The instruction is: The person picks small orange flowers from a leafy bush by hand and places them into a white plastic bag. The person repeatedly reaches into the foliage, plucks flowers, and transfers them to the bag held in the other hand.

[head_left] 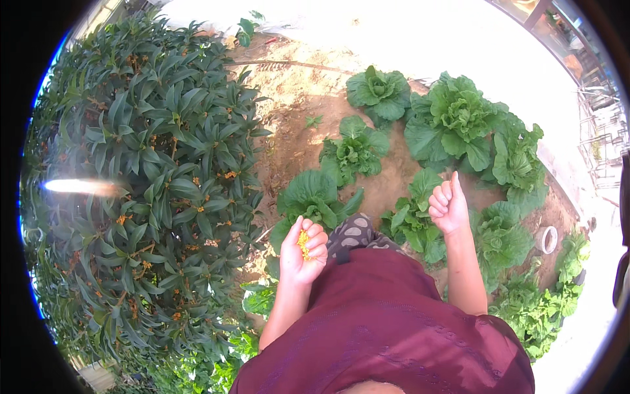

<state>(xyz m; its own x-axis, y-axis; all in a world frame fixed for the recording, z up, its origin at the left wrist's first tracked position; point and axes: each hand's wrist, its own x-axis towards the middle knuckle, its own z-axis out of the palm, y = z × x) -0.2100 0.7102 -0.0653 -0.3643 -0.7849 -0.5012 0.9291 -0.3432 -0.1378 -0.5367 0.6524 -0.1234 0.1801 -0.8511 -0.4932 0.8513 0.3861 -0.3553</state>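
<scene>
My left hand [304, 253] is cupped, palm up, with its fingers curled round a small heap of orange blossoms [303, 244]. It is held in front of my body, beside the leafy bush [177, 187] on the left. Small clusters of the same orange colour show among that bush's dark green leaves. Raised on the right, my right hand [449, 205] has its fingers curled in and its thumb pointing up. It hangs above a leafy cabbage plant [420, 210], apart from the bush. Whether anything lies inside its closed fingers is hidden.
Several green cabbage plants [456, 115] grow in the brown soil [295, 134] ahead and to the right. A white ring-shaped object [546, 240] lies near the plot's right edge. Leafy greens [538, 315] grow at the lower right. Bright glare washes out the ground beyond.
</scene>
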